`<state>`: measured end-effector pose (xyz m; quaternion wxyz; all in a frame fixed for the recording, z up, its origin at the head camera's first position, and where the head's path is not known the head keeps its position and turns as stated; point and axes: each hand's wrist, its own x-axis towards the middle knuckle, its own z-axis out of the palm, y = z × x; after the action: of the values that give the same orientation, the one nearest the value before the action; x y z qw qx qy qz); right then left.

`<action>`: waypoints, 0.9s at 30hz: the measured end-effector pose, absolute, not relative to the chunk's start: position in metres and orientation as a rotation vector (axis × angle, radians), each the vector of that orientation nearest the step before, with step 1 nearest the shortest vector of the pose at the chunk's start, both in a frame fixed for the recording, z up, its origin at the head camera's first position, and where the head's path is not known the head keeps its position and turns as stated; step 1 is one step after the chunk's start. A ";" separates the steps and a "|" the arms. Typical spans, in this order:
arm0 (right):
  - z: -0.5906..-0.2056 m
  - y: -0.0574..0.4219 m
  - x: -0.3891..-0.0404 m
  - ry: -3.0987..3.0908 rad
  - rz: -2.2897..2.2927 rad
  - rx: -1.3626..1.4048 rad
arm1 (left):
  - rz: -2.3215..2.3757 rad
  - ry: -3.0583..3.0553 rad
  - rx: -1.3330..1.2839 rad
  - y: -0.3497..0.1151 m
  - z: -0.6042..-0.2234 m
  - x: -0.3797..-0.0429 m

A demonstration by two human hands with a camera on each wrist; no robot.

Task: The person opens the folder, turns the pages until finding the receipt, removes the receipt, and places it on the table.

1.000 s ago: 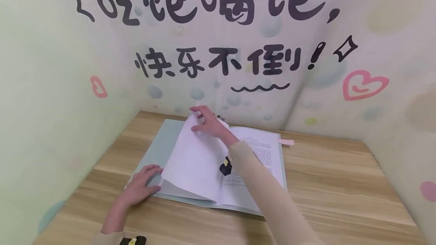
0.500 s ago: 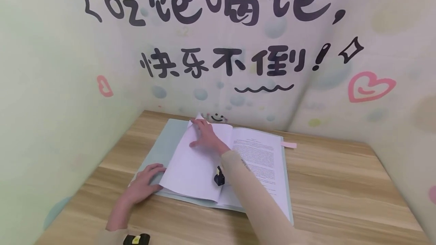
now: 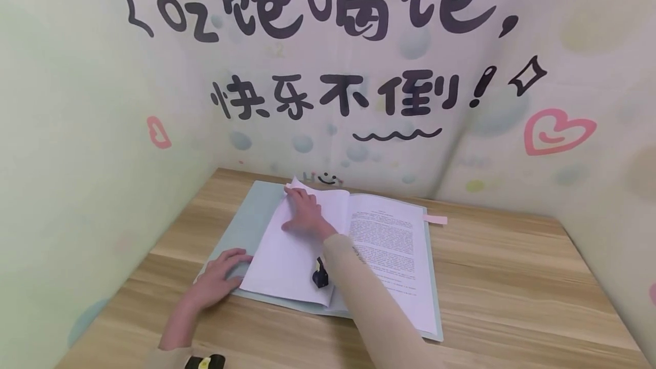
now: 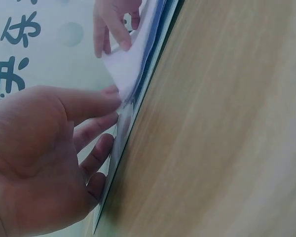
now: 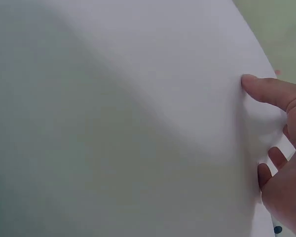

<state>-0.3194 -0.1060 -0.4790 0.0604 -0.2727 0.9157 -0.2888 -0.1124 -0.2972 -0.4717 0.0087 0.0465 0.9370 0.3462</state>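
An open light blue folder (image 3: pixel 245 222) lies on the wooden table, with white pages inside. Its right side shows a printed sheet (image 3: pixel 384 232); over the left side lies a turned blank page (image 3: pixel 274 258), its far corner sticking up. My right hand (image 3: pixel 306 213) holds this page near its far left edge. In the right wrist view the thumb (image 5: pixel 259 89) lies on the page's face, which bends beside the fingers. My left hand (image 3: pixel 215 281) rests at the near left edge of the folder, fingers loosely bent, with the thumb by the page's corner in the left wrist view.
A pink tab (image 3: pixel 435 219) sticks out from the folder's right edge. Behind the table (image 3: pixel 502 278) stands a pale wall (image 3: pixel 579 61) with large black characters, and another wall (image 3: pixel 92 187) closes the left side. Black wrist cameras sit on both sleeves.
The right hand has brought the blank page down and left, so it lies flatter over the folder's left side. More of the printed sheet shows. The left hand stays at the folder's corner.
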 end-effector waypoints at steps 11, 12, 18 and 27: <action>-0.482 -0.101 -0.314 2.741 -0.794 -0.862 | 1.002 2.960 0.131 -0.293 -0.470 -0.117; -0.483 -0.101 -0.313 2.734 -0.785 -0.875 | 0.996 2.961 0.128 -0.293 -0.470 -0.117; -0.487 -0.102 -0.312 2.721 -0.668 -0.957 | 0.946 2.948 0.103 -0.293 -0.471 -0.116; -0.483 -0.100 -0.309 2.686 -0.592 -0.962 | 0.930 2.938 0.097 -0.292 -0.472 -0.115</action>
<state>-0.3087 -0.1000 -0.4830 0.1135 -0.3279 0.9159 -0.2019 -0.1154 -0.2922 -0.4717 0.0292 0.0313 0.9525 0.3014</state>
